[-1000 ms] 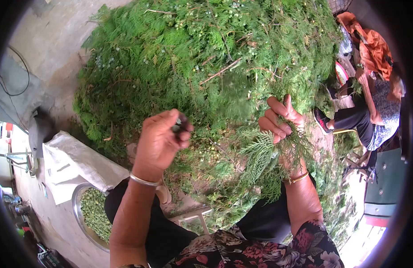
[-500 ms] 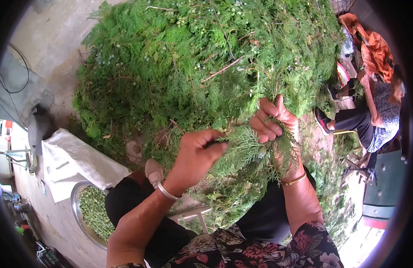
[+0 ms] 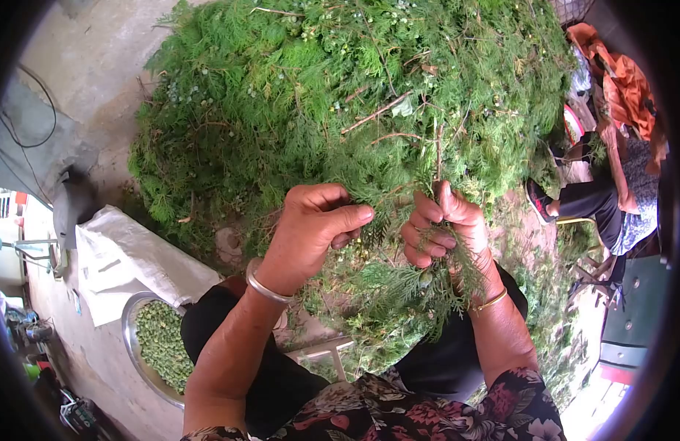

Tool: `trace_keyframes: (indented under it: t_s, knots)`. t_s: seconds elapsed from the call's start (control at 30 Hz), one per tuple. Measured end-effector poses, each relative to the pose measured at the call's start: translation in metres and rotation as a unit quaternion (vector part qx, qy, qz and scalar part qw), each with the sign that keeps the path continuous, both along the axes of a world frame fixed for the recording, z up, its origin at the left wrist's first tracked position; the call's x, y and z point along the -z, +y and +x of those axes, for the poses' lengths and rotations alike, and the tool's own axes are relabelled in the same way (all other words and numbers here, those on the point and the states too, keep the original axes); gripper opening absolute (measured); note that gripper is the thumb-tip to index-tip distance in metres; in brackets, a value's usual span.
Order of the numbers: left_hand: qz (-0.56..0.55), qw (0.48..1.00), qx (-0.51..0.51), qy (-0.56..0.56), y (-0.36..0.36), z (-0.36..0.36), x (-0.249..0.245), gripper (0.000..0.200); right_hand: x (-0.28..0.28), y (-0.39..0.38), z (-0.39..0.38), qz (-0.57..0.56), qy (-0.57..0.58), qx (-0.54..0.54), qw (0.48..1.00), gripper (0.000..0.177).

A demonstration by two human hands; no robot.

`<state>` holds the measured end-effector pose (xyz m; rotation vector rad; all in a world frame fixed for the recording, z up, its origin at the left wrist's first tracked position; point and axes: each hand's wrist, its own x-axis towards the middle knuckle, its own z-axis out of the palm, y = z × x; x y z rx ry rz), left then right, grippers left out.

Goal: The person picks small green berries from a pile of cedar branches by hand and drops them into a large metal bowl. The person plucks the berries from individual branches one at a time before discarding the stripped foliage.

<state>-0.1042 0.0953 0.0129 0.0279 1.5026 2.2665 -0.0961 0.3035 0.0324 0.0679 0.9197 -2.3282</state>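
In the head view, my right hand is closed round the stem of a leafy evergreen sprig. Its bare brown stem end points up past my fingers, while flat green fronds hang below the hand and over the wrist. A small pale-green cone shows among the fronds. To the left, my left hand is apart from the sprig, fingers curled in and thumb against them; whatever may be inside is hidden. Beyond both hands spreads a large heap of cut evergreen branches.
A metal basin of small green cones stands at my left, beside a white sack. At right sits another person, near orange cloth and a green box. Loose sprigs litter the floor between my knees.
My left hand has moved up and slightly away from the sprig's fronds, its fingers curling in. My right hand has lowered a little, still gripping the sprig, whose stem now shows upright.
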Motion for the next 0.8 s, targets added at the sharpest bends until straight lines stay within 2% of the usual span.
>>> trace_keyframes:
  t_s: [0.03, 0.13, 0.3, 0.37, 0.43, 0.5, 0.53, 0.63, 0.67, 0.7, 0.77, 0.8]
  knots:
    - [-0.039, 0.999, 0.004, 0.027, 0.001, 0.0, 0.0, 0.017, 0.001, -0.001, -0.001, 0.0, -0.001, 0.001, 1.0, 0.048]
    - [-0.1, 0.994, -0.032, 0.009, -0.001, -0.001, -0.002, 0.014, 0.002, -0.003, 0.0, -0.008, 0.014, 0.013, 1.0, 0.047]
    - [-0.028, 0.993, -0.087, -0.077, -0.01, -0.005, -0.009, 0.009, 0.001, -0.015, 0.006, 0.127, 0.018, 0.021, 0.992, 0.047]
    - [-0.007, 0.983, -0.14, -0.118, -0.014, -0.006, -0.006, 0.01, 0.005, -0.013, 0.003, 0.139, 0.026, 0.0, 0.99, 0.047]
    - [-0.024, 0.976, -0.17, -0.137, -0.026, -0.012, -0.002, 0.007, 0.014, -0.007, 0.001, 0.058, 0.023, 0.014, 0.998, 0.051]
    - [0.064, 0.959, -0.254, -0.113, -0.047, -0.02, 0.009, 0.01, 0.011, 0.001, -0.006, -0.024, 0.034, 0.053, 0.998, 0.043]
    - [0.148, 0.964, -0.196, -0.1, -0.053, -0.022, 0.003, 0.012, 0.012, 0.002, -0.009, -0.023, 0.027, 0.097, 0.995, 0.042]
    - [0.212, 0.964, -0.137, -0.083, -0.036, -0.009, -0.018, 0.011, 0.019, 0.005, -0.015, 0.01, 0.039, 0.179, 0.983, 0.039]
    - [0.221, 0.968, -0.092, -0.08, -0.032, -0.004, -0.021, 0.008, 0.021, 0.005, -0.017, 0.042, 0.056, 0.207, 0.976, 0.037]
    - [0.221, 0.968, -0.088, -0.081, -0.027, 0.002, -0.021, 0.008, 0.019, 0.005, -0.017, 0.043, 0.056, 0.211, 0.975, 0.037]
    - [0.202, 0.978, 0.018, -0.058, -0.017, 0.016, -0.019, 0.008, 0.014, 0.001, -0.016, 0.0, -0.032, 0.228, 0.973, 0.035]
    - [0.202, 0.977, 0.018, -0.059, -0.009, 0.02, -0.019, 0.008, 0.013, -0.004, -0.017, 0.022, -0.04, 0.264, 0.964, 0.031]
